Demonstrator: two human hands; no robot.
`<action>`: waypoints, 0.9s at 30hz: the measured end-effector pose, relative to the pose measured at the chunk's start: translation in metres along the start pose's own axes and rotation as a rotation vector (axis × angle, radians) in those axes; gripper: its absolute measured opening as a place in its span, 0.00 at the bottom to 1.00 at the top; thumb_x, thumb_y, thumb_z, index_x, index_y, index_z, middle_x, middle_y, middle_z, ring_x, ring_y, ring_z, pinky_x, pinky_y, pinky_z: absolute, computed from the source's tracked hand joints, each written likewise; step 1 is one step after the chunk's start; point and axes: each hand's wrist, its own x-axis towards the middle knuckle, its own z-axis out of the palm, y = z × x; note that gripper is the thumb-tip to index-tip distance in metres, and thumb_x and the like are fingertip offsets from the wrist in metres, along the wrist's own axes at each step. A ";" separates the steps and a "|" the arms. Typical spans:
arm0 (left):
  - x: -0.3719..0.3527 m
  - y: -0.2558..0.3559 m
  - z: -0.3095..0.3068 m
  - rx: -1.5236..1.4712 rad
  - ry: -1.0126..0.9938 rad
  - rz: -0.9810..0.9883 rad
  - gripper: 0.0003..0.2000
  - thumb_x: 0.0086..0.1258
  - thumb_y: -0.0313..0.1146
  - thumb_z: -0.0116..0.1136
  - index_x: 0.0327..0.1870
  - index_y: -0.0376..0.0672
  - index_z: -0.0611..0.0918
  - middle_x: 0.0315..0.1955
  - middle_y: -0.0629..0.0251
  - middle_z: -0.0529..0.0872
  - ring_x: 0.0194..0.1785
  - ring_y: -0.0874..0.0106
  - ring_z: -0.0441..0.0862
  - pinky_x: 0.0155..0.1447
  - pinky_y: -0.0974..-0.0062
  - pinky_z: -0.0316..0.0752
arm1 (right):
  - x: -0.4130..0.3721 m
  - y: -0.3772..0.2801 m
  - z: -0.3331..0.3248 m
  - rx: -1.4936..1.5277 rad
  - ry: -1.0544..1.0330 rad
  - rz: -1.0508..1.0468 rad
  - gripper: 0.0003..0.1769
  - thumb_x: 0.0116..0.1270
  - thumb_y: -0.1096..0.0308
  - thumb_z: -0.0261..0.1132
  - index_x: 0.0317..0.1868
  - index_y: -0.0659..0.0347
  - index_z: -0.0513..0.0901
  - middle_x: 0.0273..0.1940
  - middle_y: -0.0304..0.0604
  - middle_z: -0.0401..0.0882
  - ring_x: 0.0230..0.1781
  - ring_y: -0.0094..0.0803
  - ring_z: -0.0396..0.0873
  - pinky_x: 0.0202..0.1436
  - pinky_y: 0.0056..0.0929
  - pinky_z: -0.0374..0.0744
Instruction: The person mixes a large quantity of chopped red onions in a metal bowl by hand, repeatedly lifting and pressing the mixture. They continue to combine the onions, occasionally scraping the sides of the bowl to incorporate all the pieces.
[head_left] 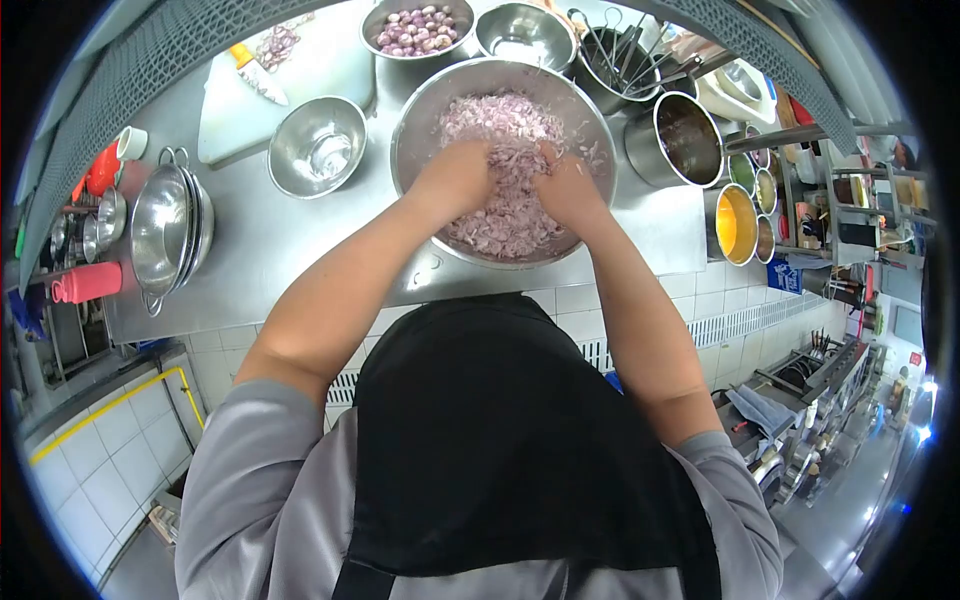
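Note:
A large steel bowl (402, 150) holds a heap of sliced shallots (505, 220), pale pink and purple. Both of my hands are inside this bowl, in the slices. My left hand (465, 178) is at the left of the heap, its fingers curled into the shallots and mostly hidden. Facing it from the right, my right hand (570, 190) is also closed around slices, fingertips out of sight. Between the two hands the slices look blurred. Just behind stands a smaller bowl of whole peeled shallots (418, 30).
Left of the large bowl are an empty steel bowl (318, 147), a white cutting board (225, 120) with a knife (258, 77), and stacked strainers (172, 235). At right stand a utensil pot (610, 95), a dark-liquid pot (687, 140) and a yellow-filled container (735, 226).

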 end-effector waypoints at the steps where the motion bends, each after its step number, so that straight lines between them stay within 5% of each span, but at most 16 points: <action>1: 0.001 0.002 -0.005 -0.002 -0.022 -0.046 0.17 0.61 0.27 0.50 0.52 0.33 0.77 0.39 0.39 0.81 0.45 0.46 0.79 0.52 0.56 0.73 | 0.003 0.006 0.001 -0.001 0.009 0.001 0.31 0.58 0.63 0.57 0.62 0.66 0.71 0.44 0.69 0.76 0.49 0.58 0.75 0.55 0.46 0.73; 4: 0.002 -0.003 -0.006 0.011 -0.004 -0.105 0.16 0.64 0.32 0.50 0.50 0.33 0.78 0.38 0.40 0.82 0.44 0.46 0.80 0.51 0.55 0.73 | 0.004 0.008 0.001 -0.181 0.126 -0.144 0.28 0.58 0.62 0.57 0.58 0.66 0.75 0.42 0.68 0.76 0.46 0.57 0.76 0.51 0.46 0.75; 11: 0.001 0.014 -0.029 0.058 -0.006 -0.283 0.16 0.66 0.39 0.48 0.39 0.33 0.81 0.35 0.41 0.83 0.43 0.48 0.81 0.50 0.56 0.74 | 0.000 -0.018 -0.018 0.004 0.075 0.061 0.22 0.60 0.59 0.57 0.50 0.65 0.79 0.38 0.61 0.79 0.45 0.56 0.77 0.50 0.46 0.75; 14: 0.009 -0.014 -0.012 -0.023 -0.024 -0.166 0.15 0.64 0.37 0.51 0.38 0.31 0.81 0.34 0.40 0.82 0.42 0.48 0.81 0.49 0.57 0.75 | 0.001 -0.013 -0.017 0.058 0.022 0.104 0.22 0.60 0.58 0.58 0.50 0.64 0.79 0.40 0.61 0.79 0.47 0.56 0.76 0.53 0.45 0.74; 24: -0.008 -0.010 -0.029 0.135 -0.152 -0.043 0.11 0.60 0.30 0.54 0.38 0.33 0.82 0.35 0.43 0.83 0.41 0.50 0.81 0.48 0.57 0.75 | -0.037 -0.006 -0.040 0.015 -0.232 -0.117 0.29 0.55 0.56 0.68 0.57 0.54 0.76 0.52 0.57 0.76 0.57 0.52 0.73 0.60 0.43 0.71; 27: -0.012 -0.012 -0.027 0.118 -0.126 -0.067 0.16 0.61 0.27 0.48 0.49 0.37 0.81 0.34 0.39 0.82 0.40 0.47 0.80 0.49 0.55 0.73 | -0.049 -0.013 -0.002 -0.183 -0.116 -0.279 0.32 0.51 0.55 0.70 0.58 0.54 0.76 0.53 0.59 0.75 0.56 0.54 0.73 0.61 0.43 0.71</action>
